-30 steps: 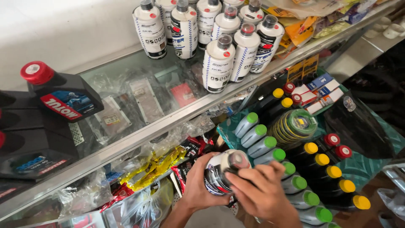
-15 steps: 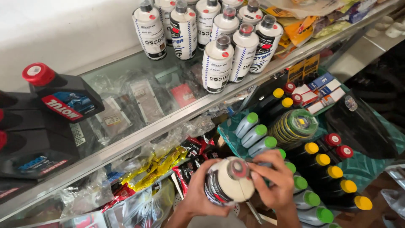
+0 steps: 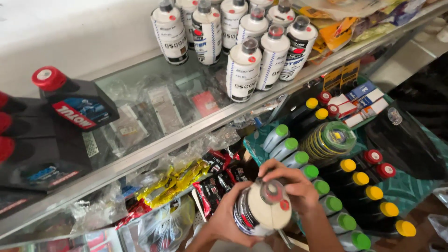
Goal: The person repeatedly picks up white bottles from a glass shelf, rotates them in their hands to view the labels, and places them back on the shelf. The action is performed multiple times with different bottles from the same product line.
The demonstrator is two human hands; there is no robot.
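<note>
Head view: both hands, left hand [image 3: 228, 219] and right hand [image 3: 289, 184], clasp a white bottle [image 3: 262, 212] below a glass shelf [image 3: 154, 154].

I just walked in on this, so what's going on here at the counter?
A person holds a white bottle below a glass counter. The left hand grips its body; the right hand has fingers on its cap. Green-capped bottles lie beside it, and more white bottles stand on the glass.
</note>
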